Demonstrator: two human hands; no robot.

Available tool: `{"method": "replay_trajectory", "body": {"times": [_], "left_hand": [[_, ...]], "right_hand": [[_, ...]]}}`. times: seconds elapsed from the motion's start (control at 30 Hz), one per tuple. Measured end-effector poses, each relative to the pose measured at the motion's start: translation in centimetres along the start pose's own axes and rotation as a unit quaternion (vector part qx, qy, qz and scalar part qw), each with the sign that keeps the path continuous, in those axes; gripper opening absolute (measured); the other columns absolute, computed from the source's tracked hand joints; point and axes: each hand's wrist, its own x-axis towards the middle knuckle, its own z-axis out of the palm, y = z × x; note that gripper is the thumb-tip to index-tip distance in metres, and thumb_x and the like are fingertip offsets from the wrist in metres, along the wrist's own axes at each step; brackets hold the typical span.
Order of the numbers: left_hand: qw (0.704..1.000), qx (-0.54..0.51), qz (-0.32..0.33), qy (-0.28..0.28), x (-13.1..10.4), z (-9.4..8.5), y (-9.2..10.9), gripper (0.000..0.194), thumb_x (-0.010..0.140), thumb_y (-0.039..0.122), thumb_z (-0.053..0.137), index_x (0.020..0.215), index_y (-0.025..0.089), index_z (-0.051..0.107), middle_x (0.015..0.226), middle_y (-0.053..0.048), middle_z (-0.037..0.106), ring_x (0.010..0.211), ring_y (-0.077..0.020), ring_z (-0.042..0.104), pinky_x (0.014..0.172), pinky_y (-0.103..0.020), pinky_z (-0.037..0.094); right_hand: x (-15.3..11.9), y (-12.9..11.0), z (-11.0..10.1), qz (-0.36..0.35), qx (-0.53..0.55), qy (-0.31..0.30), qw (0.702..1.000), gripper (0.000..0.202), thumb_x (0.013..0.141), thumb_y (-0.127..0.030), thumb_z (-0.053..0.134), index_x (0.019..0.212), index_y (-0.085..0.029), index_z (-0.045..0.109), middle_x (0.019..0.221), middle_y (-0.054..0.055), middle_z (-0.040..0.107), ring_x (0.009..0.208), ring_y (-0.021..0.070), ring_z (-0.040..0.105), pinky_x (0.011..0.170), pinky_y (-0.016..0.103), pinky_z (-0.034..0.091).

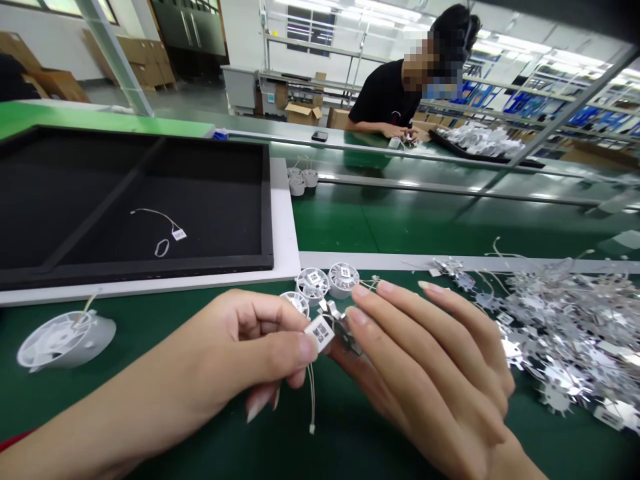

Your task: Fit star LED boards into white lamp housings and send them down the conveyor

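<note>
My left hand (255, 347) pinches a small white tag (320, 333) printed with a square code, at the middle of the view. Below it dangles a thin white cable (313, 400) with a small plug at its end. My right hand (425, 353) is closed on a shiny metal plate (345, 327) with bent tabs, right beside the tag; its thumb is mostly hidden under the fingers. Just beyond both hands sit round white plastic housings (313, 283), with code labels on top of two of them. Whether the cable joins the plate is hidden.
A heap of metal plates with cables (570, 320) covers the right side. At left, a black tray (220, 227) holds a tagged cable (179, 233) and a loop. Another white housing (70, 339) lies near my left forearm. Across the bench, a person (395, 93) handles parts.
</note>
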Motion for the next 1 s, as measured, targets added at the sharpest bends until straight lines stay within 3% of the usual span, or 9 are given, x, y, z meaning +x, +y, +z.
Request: {"method": "replay_trajectory", "body": {"times": [0.17,0.23,0.33,0.43,0.5,0.7,0.87,0.93,1.0], "left_hand": [[0.998,-0.047,-0.013,-0.037,0.2,0.8,-0.3,0.028,0.088,0.038,0.086,0.077,0.017,0.072,0.072,0.003,0.065,0.052,-0.0037,0.047,0.047,-0.011,0.038],[0.999,-0.053,0.004,-0.001,0.4,1.1,-0.5,0.027,0.080,0.033,0.095,0.088,0.019,0.073,0.080,0.004,0.068,0.061,-0.0066,0.053,0.054,-0.013,0.047],[0.996,-0.073,0.018,0.043,0.7,1.2,-0.8,0.046,0.073,0.039,0.103,0.105,0.022,0.075,0.095,0.001,0.074,0.082,-0.0131,0.066,0.074,-0.020,0.058],[0.996,-0.076,0.028,-0.024,0.9,1.1,-1.1,0.044,0.084,0.054,0.095,0.110,0.022,0.079,0.109,-0.004,0.079,0.106,-0.0197,0.073,0.101,-0.028,0.057],[0.995,-0.085,0.026,-0.053,1.0,1.1,-1.2,0.044,0.086,0.056,0.093,0.111,0.022,0.081,0.114,-0.004,0.081,0.113,-0.0224,0.074,0.108,-0.032,0.054],[0.988,-0.149,0.042,-0.024,1.1,0.6,-1.2,0.029,0.089,0.042,0.094,0.105,0.020,0.083,0.102,-0.002,0.084,0.095,-0.0125,0.078,0.087,-0.016,0.059],[0.987,-0.144,0.055,-0.046,1.4,-0.3,-0.7,0.017,0.092,0.030,0.092,0.100,0.018,0.084,0.088,-0.002,0.085,0.082,-0.0107,0.081,0.077,-0.013,0.063],[0.987,-0.135,0.056,-0.059,1.3,-0.6,-0.4,0.010,0.094,0.025,0.090,0.102,0.021,0.085,0.089,0.001,0.085,0.082,-0.0086,0.081,0.078,-0.010,0.063],[0.988,-0.122,0.055,-0.075,1.1,-0.9,-0.2,0.012,0.096,0.021,0.087,0.106,0.027,0.086,0.092,0.005,0.086,0.086,-0.0061,0.080,0.080,-0.007,0.061]], "right_hand": [[-0.3,0.3,0.4,0.000,0.027,0.002,1.000,0.013,0.099,-0.014,0.075,0.110,-0.022,0.075,0.110,0.001,0.087,0.104,0.0248,0.084,0.107,0.042,0.058],[-0.4,0.4,0.6,0.017,0.036,0.011,0.999,0.012,0.099,-0.017,0.077,0.110,-0.022,0.075,0.108,0.003,0.088,0.106,0.0260,0.083,0.107,0.043,0.058],[-0.6,0.3,0.8,0.045,0.044,0.033,0.998,0.010,0.101,-0.021,0.077,0.110,-0.021,0.073,0.107,0.005,0.088,0.109,0.0263,0.082,0.109,0.043,0.057],[-0.7,0.0,1.0,0.045,0.048,0.048,0.997,0.011,0.105,-0.027,0.073,0.112,-0.019,0.070,0.109,0.008,0.087,0.115,0.0254,0.079,0.112,0.041,0.054],[-0.6,-0.1,1.3,0.042,0.054,0.041,0.997,0.013,0.106,-0.030,0.072,0.113,-0.019,0.068,0.110,0.008,0.087,0.116,0.0247,0.078,0.115,0.040,0.052],[-0.9,-0.1,1.7,0.095,0.118,0.020,0.988,0.025,0.107,-0.044,0.070,0.118,-0.022,0.066,0.106,0.005,0.086,0.116,0.0249,0.078,0.124,0.043,0.042],[-0.9,0.5,0.6,0.181,0.292,-0.066,0.937,0.038,0.101,-0.016,0.063,0.139,-0.019,0.062,0.136,0.007,0.078,0.142,0.0202,0.064,0.125,0.034,0.045],[-0.5,0.7,0.2,0.209,0.325,-0.106,0.916,0.036,0.101,-0.011,0.062,0.134,-0.023,0.066,0.133,0.002,0.079,0.133,0.0168,0.070,0.121,0.029,0.049],[0.1,0.8,-0.1,0.222,0.357,-0.128,0.898,0.026,0.101,-0.011,0.063,0.122,-0.026,0.071,0.115,-0.002,0.083,0.109,0.0138,0.078,0.105,0.024,0.058]]}}
